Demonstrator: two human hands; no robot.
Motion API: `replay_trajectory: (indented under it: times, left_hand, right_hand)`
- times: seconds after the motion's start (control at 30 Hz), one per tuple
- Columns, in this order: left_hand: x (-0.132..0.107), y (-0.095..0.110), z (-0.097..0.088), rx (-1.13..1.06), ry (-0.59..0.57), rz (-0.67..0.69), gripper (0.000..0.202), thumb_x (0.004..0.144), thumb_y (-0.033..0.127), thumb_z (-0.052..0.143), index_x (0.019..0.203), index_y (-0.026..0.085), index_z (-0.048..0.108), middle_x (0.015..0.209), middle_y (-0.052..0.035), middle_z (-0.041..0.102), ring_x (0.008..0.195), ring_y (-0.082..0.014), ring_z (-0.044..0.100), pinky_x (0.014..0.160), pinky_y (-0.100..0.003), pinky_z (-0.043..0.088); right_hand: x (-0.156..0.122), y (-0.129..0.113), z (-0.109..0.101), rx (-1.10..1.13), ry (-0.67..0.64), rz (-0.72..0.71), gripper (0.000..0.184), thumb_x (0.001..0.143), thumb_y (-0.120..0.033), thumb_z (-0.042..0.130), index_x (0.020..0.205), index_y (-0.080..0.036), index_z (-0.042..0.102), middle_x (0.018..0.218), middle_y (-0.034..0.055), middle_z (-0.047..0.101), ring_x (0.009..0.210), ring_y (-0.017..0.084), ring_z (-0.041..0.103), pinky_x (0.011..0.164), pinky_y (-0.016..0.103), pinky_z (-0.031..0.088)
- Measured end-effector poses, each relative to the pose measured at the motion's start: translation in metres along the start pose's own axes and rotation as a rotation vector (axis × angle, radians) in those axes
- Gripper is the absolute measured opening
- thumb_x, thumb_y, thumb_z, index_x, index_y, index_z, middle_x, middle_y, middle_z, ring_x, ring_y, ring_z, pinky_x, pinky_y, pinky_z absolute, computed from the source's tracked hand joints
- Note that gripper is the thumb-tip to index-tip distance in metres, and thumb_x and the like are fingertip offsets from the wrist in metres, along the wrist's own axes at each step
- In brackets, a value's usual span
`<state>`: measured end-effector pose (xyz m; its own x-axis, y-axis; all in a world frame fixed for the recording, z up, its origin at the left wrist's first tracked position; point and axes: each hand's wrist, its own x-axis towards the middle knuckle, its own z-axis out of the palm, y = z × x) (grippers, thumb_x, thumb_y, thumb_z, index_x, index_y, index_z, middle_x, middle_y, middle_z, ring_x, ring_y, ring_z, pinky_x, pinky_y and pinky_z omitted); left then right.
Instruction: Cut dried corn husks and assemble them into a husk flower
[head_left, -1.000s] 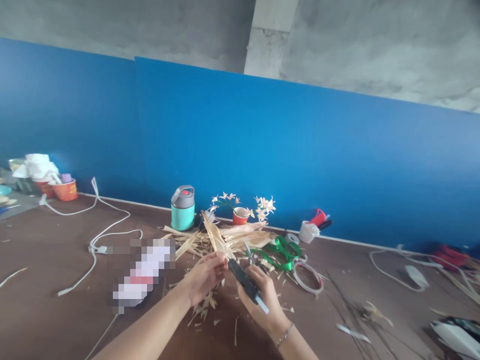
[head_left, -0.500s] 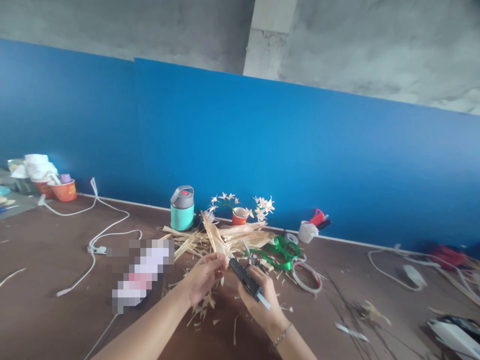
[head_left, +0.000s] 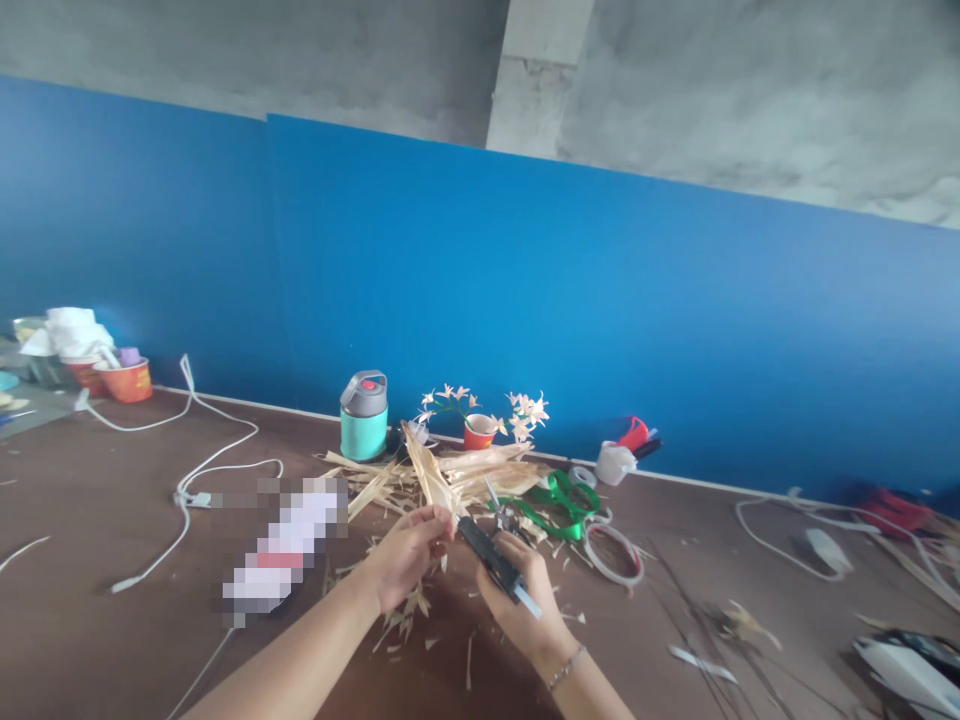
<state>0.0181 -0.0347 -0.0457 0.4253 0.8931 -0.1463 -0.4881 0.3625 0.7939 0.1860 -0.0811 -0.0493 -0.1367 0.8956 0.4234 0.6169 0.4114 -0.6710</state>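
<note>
My right hand (head_left: 525, 590) is wrapped around a black glue gun (head_left: 491, 560), with a translucent glue stick (head_left: 529, 604) poking out of its back end. The gun's nozzle points up and left at the fingertips of my left hand (head_left: 412, 550). Those fingers are pinched together by the nozzle; whatever they hold is too small to make out. Just beyond both hands lie dried corn husks (head_left: 431, 470), pale and partly torn into strips. A pair of scissors (head_left: 496, 500) seems to lie behind the gun, partly hidden by my right hand.
Behind the husks stand a turquoise flask (head_left: 364, 432) and a red paper cup (head_left: 478, 434) with pale husk flowers (head_left: 529, 412). Green ribbon (head_left: 566, 505) and a clear tape roll (head_left: 615, 555) lie to the right. White cables (head_left: 217, 480) cross the left side. A blue partition (head_left: 525, 280) borders the table.
</note>
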Motion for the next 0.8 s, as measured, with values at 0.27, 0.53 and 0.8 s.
replay_trajectory:
  times: [0.27, 0.53, 0.8]
  left_hand:
    - [-0.0004, 0.0009, 0.0009, 0.007, -0.008, 0.005, 0.019, 0.065, 0.028, 0.074, 0.062, 0.013, 0.061, 0.063, 0.0007, 0.056, 0.060, -0.0078, 0.048, 0.061, -0.021, 0.034]
    - [0.0008, -0.0008, -0.0006, -0.006, -0.010, 0.006, 0.019, 0.066, 0.027, 0.073, 0.062, 0.013, 0.061, 0.062, 0.0011, 0.056, 0.058, -0.0069, 0.047, 0.059, -0.020, 0.033]
    - [0.0005, -0.0011, -0.0010, -0.012, -0.016, 0.010, 0.018, 0.066, 0.027, 0.073, 0.063, 0.013, 0.062, 0.064, 0.0004, 0.057, 0.060, -0.0075, 0.049, 0.061, -0.020, 0.035]
  right_hand:
    - [0.0001, 0.0022, 0.0009, -0.002, 0.021, -0.035, 0.010, 0.070, -0.009, 0.049, 0.064, -0.017, 0.054, 0.066, 0.0007, 0.054, 0.059, 0.013, 0.050, 0.057, 0.023, 0.040]
    - [0.0006, 0.0031, 0.0006, -0.012, 0.011, -0.027, 0.011, 0.070, -0.009, 0.049, 0.065, -0.016, 0.055, 0.066, 0.0010, 0.055, 0.059, 0.012, 0.051, 0.057, 0.023, 0.041]
    - [0.0002, 0.0030, 0.0007, 0.010, 0.014, -0.034, 0.012, 0.069, -0.008, 0.049, 0.067, -0.016, 0.057, 0.068, 0.0019, 0.057, 0.060, 0.013, 0.053, 0.058, 0.022, 0.042]
